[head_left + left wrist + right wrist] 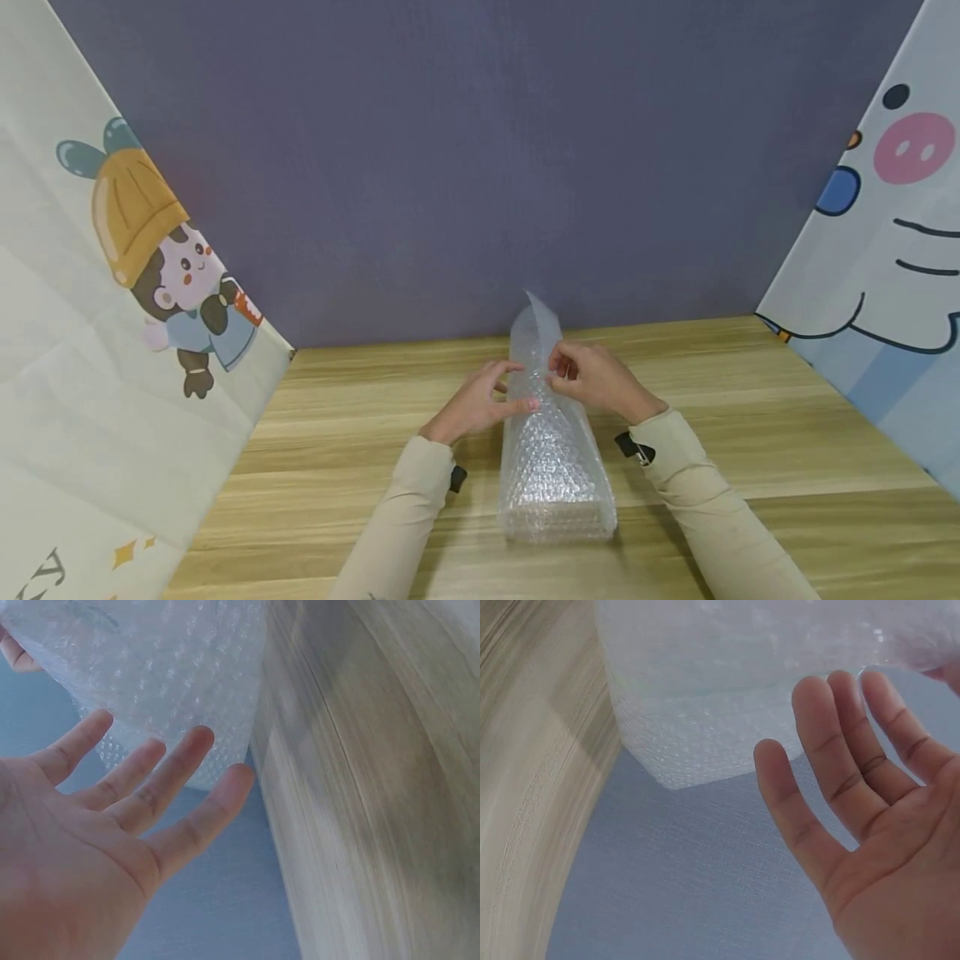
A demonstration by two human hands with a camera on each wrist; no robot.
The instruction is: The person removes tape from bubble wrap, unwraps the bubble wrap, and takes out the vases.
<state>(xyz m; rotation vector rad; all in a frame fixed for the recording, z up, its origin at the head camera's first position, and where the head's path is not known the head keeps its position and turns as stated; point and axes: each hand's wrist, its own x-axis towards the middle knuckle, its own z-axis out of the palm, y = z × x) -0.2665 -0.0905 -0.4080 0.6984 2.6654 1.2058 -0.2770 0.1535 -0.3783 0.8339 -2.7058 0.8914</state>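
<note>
A clear bubble wrap sheet [551, 467], folded into a long shape with a raised pointed far end, lies between the hands. Whether anything is inside cannot be told. At its left side is my left hand [480, 400], fingers spread, thumb over the wrap; the left wrist view shows the palm and separated fingers [191, 750]. My right hand [600, 379] is at the wrap's upper right edge with bent fingers and thumb apart. In the right wrist view its fingers [817, 712] extend loosely beside the bubble wrap [705, 697].
The wrap rests on a wooden table [360, 417]. A dark grey-blue panel [420, 167] stands behind it. Pale panels with cartoon prints, a child [187, 258] and a pink snout [913, 148], flank the table.
</note>
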